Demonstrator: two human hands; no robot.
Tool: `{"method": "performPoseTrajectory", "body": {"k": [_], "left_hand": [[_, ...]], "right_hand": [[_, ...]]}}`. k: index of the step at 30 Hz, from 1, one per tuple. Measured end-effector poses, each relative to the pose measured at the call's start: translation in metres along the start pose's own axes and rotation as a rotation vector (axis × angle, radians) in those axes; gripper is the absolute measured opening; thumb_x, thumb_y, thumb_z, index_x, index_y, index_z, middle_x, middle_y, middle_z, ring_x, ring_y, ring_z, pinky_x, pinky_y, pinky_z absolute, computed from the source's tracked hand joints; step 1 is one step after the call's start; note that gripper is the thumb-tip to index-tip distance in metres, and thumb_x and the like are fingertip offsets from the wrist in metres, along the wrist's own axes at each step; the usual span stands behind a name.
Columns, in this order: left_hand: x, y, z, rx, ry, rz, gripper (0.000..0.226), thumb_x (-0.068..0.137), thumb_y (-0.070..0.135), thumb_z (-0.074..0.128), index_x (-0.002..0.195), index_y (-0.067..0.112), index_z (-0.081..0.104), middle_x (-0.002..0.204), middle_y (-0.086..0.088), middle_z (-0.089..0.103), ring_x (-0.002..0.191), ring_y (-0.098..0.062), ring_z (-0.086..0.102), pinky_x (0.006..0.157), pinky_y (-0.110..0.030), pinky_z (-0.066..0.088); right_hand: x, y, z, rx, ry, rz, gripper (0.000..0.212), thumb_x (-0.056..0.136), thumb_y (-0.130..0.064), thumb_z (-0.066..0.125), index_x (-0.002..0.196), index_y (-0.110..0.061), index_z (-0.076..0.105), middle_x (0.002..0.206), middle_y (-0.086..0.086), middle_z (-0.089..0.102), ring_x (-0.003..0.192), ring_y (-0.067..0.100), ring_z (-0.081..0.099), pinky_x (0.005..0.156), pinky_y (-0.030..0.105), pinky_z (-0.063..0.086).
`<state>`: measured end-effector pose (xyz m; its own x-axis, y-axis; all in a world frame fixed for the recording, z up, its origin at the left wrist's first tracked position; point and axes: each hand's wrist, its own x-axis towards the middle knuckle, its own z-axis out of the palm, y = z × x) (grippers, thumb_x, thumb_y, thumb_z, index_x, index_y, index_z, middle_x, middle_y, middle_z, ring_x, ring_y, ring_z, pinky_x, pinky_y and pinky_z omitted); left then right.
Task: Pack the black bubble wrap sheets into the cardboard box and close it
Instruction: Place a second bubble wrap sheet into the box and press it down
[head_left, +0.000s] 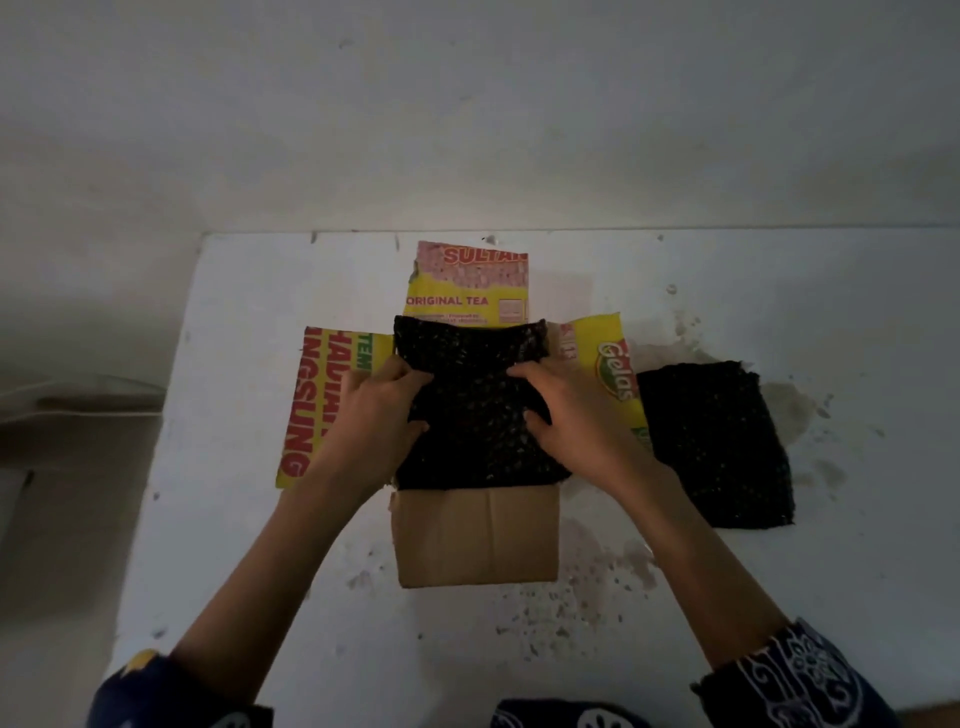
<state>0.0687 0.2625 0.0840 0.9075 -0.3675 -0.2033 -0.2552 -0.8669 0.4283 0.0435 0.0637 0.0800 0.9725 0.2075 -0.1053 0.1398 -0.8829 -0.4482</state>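
An open cardboard box (475, 540) stands on the white table, its yellow printed flaps spread to the left, far side and right, its plain brown flap toward me. A black bubble wrap sheet (475, 415) lies over the box opening. My left hand (376, 415) grips its left edge and my right hand (569, 410) grips its right side, fingers curled into the sheet. The sheet's far part looks folded or bunched. A second black bubble wrap sheet (714, 447) lies flat on the table to the right of the box.
The white table (234, 545) is stained and speckled near the right and front of the box. A white wall rises behind the table's far edge. A dim floor and ledge lie off the table's left side.
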Motion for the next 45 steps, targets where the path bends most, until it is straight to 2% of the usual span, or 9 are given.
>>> {"method": "performPoseTrajectory", "body": {"k": [3, 9, 13, 19, 30, 34, 37, 40, 45], "left_hand": [[0.006, 0.0, 0.005, 0.243, -0.098, 0.043, 0.047, 0.087, 0.011, 0.056, 0.132, 0.014, 0.045, 0.134, -0.008, 0.044, 0.122, -0.025, 0.044, 0.104, -0.035, 0.021], [0.013, 0.006, 0.009, 0.488, -0.138, 0.123, 0.027, 0.087, 0.016, 0.052, 0.114, 0.016, 0.054, 0.12, -0.009, 0.051, 0.111, -0.022, 0.047, 0.096, -0.034, 0.027], [0.008, 0.006, -0.005, 0.435, -0.099, 0.116, 0.056, 0.084, 0.038, 0.06, 0.133, 0.019, 0.041, 0.144, -0.013, 0.026, 0.134, -0.028, 0.026, 0.111, -0.041, 0.021], [0.016, 0.003, -0.002, 0.763, -0.306, 0.239, 0.099, 0.072, 0.077, 0.042, 0.148, 0.021, 0.011, 0.157, -0.008, 0.014, 0.146, -0.026, 0.008, 0.109, -0.056, -0.017], [0.025, 0.01, 0.035, 1.179, -0.378, 0.05, 0.076, 0.092, 0.052, 0.034, 0.148, 0.015, -0.001, 0.159, -0.008, 0.001, 0.146, -0.029, -0.006, 0.104, -0.062, -0.019], [0.026, 0.006, 0.031, 1.039, -0.322, 0.115, 0.075, 0.091, 0.051, 0.036, 0.148, 0.017, 0.001, 0.159, -0.009, 0.005, 0.146, -0.03, -0.002, 0.107, -0.062, -0.019], [0.025, -0.003, 0.021, 0.731, -0.248, 0.236, 0.075, 0.086, 0.053, 0.046, 0.146, 0.018, 0.019, 0.156, -0.011, 0.02, 0.146, -0.028, 0.01, 0.114, -0.059, -0.013], [0.01, -0.017, 0.01, 0.381, -0.197, 0.232, 0.077, 0.086, 0.056, 0.046, 0.147, 0.021, 0.016, 0.159, -0.009, 0.001, 0.147, -0.023, -0.004, 0.115, -0.05, -0.015], [-0.017, -0.043, 0.012, 0.17, -0.057, 0.145, 0.113, 0.061, 0.087, 0.023, 0.147, 0.022, -0.01, 0.154, -0.002, -0.023, 0.143, -0.02, -0.023, 0.116, -0.044, -0.013]], "right_hand": [[0.003, -0.004, 0.005, -0.251, -0.058, -0.035, 0.046, 0.084, -0.009, 0.056, 0.129, -0.013, 0.048, 0.11, 0.008, 0.062, 0.102, 0.029, 0.057, 0.09, 0.039, 0.035], [0.004, -0.012, 0.015, -0.475, -0.117, -0.026, 0.045, 0.08, -0.012, 0.066, 0.124, -0.01, 0.053, 0.112, 0.013, 0.06, 0.107, 0.032, 0.053, 0.09, 0.04, 0.032], [0.0, -0.013, -0.004, -0.448, -0.071, -0.071, 0.057, 0.079, -0.024, 0.071, 0.13, -0.009, 0.049, 0.138, 0.021, 0.041, 0.129, 0.039, 0.037, 0.106, 0.049, 0.03], [0.013, -0.015, -0.02, -0.685, -0.464, -0.18, 0.091, 0.079, -0.064, 0.05, 0.148, -0.018, 0.012, 0.158, 0.012, 0.007, 0.144, 0.033, 0.007, 0.108, 0.049, -0.021], [0.021, -0.013, 0.045, -1.263, -0.578, -0.067, 0.082, 0.093, -0.059, 0.023, 0.145, -0.01, -0.017, 0.155, 0.023, -0.012, 0.142, 0.039, -0.012, 0.107, 0.058, -0.017], [0.022, -0.014, 0.036, -1.145, -0.555, -0.088, 0.073, 0.096, -0.051, 0.022, 0.147, -0.008, -0.01, 0.155, 0.025, -0.007, 0.143, 0.039, -0.008, 0.113, 0.054, -0.013], [0.021, -0.017, 0.02, -0.868, -0.514, -0.102, 0.078, 0.092, -0.05, 0.042, 0.147, -0.004, 0.01, 0.155, 0.026, 0.007, 0.143, 0.038, 0.005, 0.114, 0.049, -0.01], [0.019, -0.02, 0.014, -0.506, -0.363, -0.135, 0.071, 0.089, -0.047, 0.05, 0.143, -0.007, 0.026, 0.152, 0.017, 0.025, 0.14, 0.03, 0.02, 0.117, 0.046, 0.002], [0.031, -0.027, 0.046, -0.229, -0.314, -0.283, 0.086, 0.087, -0.051, 0.052, 0.148, -0.009, 0.009, 0.158, 0.014, 0.004, 0.145, 0.027, 0.003, 0.119, 0.044, 0.003]]}}
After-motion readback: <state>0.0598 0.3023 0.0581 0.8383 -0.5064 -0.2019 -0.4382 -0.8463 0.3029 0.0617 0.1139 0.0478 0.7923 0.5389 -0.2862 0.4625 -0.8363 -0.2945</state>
